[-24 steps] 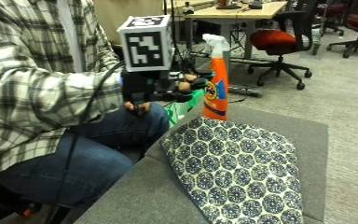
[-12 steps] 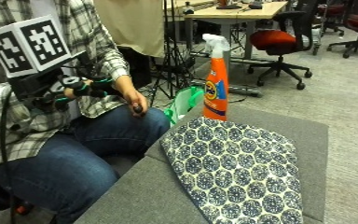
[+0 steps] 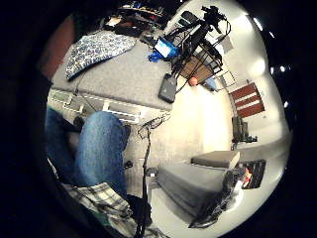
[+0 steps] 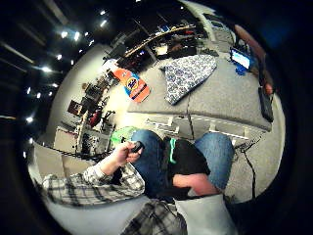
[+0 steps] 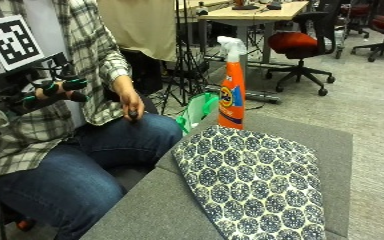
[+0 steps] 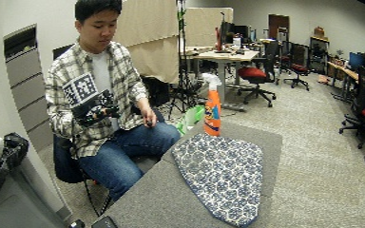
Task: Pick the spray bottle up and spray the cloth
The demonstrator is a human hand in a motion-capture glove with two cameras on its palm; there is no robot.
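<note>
Right hand (image 5: 45,92): held at the chest, well apart from the table, fingers loosely curled, holding nothing.
Bottle (image 5: 231,85): upright at the table's (image 5: 152,207) far edge, just behind the cloth (image 5: 255,182).
Left hand (image 5: 131,104): on the thigh, pinching a small dark object.

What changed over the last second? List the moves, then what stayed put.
The gloved right hand drew back from beside the spray bottle to the person's chest, holding nothing. It never took the bottle. The bare left hand rests on the thigh, gripping a small dark object. Bottle, upright on the grey table, and patterned cloth stayed put.
</note>
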